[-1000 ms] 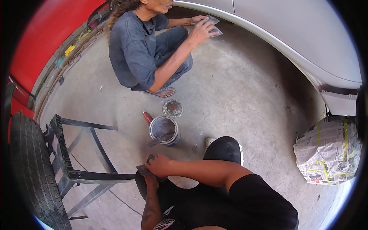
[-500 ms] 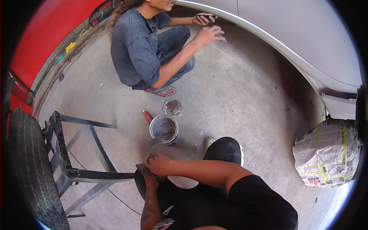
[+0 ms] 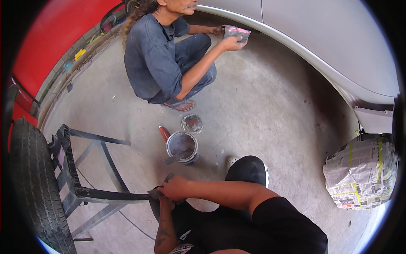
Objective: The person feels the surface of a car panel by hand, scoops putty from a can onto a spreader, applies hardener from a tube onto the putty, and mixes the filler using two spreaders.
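Note:
My right hand (image 3: pixel 177 188) is closed on a small dark scraper (image 3: pixel 169 178) over my lap. My left hand (image 3: pixel 165 199) is just beneath it, closed on a dark flat plate (image 3: pixel 154 193), its fingers partly covered. Beyond them stands an open bucket (image 3: pixel 182 144) of grey material, a metal blade (image 3: pixel 174 157) resting across it. A red tube-like object (image 3: pixel 164 133) lies beside the bucket, and a smeared round lid (image 3: pixel 192 123) behind it.
A co-worker (image 3: pixel 156 67) squats ahead, holding a flat piece (image 3: pixel 236 34) smeared pink by a silver car panel (image 3: pixel 321 38). At left are a metal stand (image 3: pixel 89 192), a tyre (image 3: pixel 34 182) and red bodywork (image 3: pixel 46 42). A newspaper-wrapped wheel (image 3: pixel 359 173) sits at right.
The co-worker's hands, apart half a second ago, have come together on the flat piece, which now shows pink. My right hand and the scraper have shifted slightly; the view has moved a little.

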